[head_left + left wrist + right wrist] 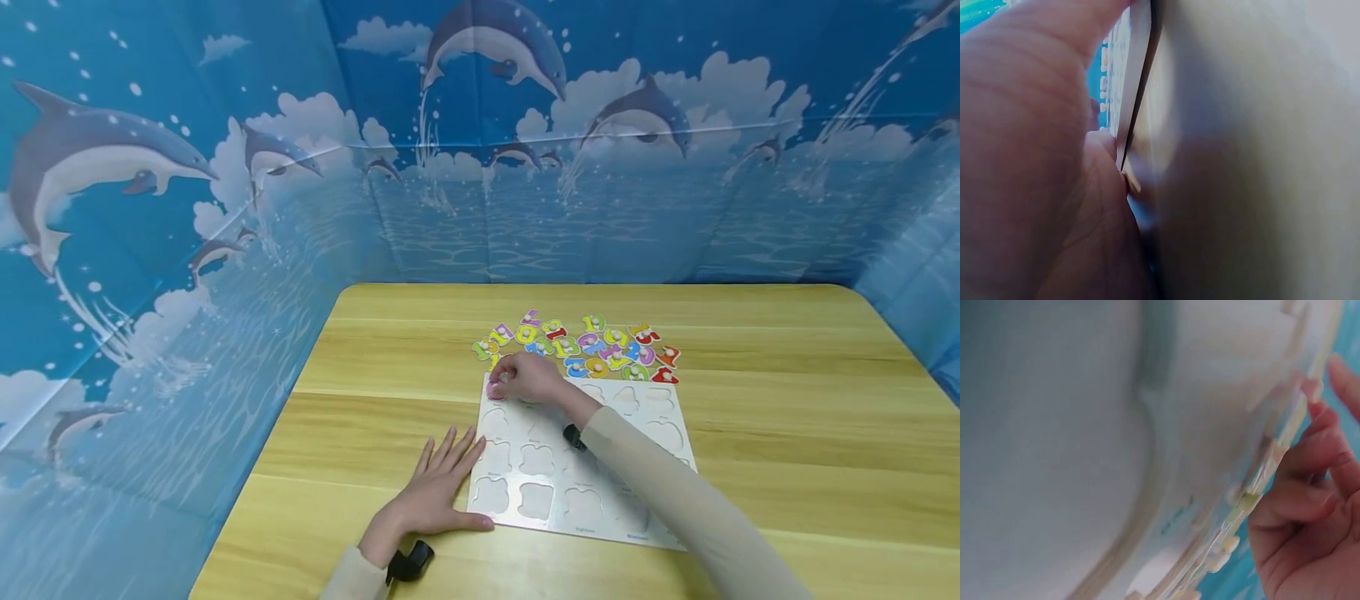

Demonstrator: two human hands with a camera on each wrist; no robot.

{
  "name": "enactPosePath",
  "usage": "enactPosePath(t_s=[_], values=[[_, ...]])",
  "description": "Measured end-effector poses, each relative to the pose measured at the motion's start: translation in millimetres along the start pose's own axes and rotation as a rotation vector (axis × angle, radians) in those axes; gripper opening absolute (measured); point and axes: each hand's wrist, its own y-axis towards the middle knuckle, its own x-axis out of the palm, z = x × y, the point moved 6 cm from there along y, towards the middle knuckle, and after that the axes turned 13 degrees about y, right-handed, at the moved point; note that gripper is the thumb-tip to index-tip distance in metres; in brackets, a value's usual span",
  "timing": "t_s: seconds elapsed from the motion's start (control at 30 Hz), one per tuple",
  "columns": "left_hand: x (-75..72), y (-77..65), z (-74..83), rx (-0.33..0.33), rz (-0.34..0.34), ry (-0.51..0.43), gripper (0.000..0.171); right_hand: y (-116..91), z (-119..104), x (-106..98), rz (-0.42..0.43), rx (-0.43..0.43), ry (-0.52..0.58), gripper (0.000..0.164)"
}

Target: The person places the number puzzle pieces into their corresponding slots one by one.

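From my remote station, the head view shows me my right hand (531, 379) pinching a small purple puzzle piece (496, 389) between thumb and fingers, directly under the fingertips at the far left corner of the white rectangular puzzle board (559, 502). I can't tell whether it is seated in the recess there. My left hand (437, 498) lies spread, gripping nothing, on the pale yellow wooden table (367, 417), its thumb at the board's near left corner. Multicoloured number-shaped pieces with knobs (616, 358) lie scattered beyond the board's far edge.
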Motion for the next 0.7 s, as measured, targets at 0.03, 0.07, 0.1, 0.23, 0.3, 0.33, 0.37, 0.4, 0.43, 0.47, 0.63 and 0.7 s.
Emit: enactPosePath(t_s=[0.03,0.07,0.1,0.23,0.3,0.33,0.37,0.4,0.43,0.47,0.63,0.7], values=[[0.3,0.1,0.4,0.003,0.004,0.004,0.105,0,2,-5,0.002,-0.004,0.055,0.018],[0.6,0.2,0.7,0.003,0.007,0.006,0.105,-2,4,-12,0.009,-0.006,0.111,0.022],[0.9,0.3,1.0,0.004,0.008,0.007,0.105,-3,7,-21,0.020,-0.005,0.164,0.025],[1.5,2.0,1.6,0.008,0.023,0.001,0.106,-18,26,-75,0.115,0.023,0.272,0.032],[2.8,2.7,0.8,0.006,0.023,-0.003,0.107,-29,42,-105,0.178,0.053,0.271,0.035],[4.0,3.1,0.1,0.008,0.029,-0.006,0.107,-36,53,-120,0.215,0.073,0.268,0.036],[5.3,3.6,-0.8,0.007,0.033,-0.009,0.107,-42,64,-133,0.247,0.093,0.258,0.039],[6.3,4.0,-1.6,0.006,0.036,-0.013,0.108,-49,75,-146,0.275,0.121,0.262,0.041],[7.3,4.2,-2.3,0.005,0.039,-0.016,0.108,-56,87,-156,0.299,0.144,0.259,0.044],[8.2,4.3,-3.1,0.004,0.041,-0.018,0.108,-62,98,-166,0.321,0.171,0.257,0.046],[6.0,2.6,-1.8,0.004,0.032,-0.047,0.107,-91,140,-190,0.357,0.285,0.231,0.052],[3.4,1.9,0.4,0.003,0.019,-0.050,0.107,-99,150,-193,0.356,0.314,0.225,0.054]])
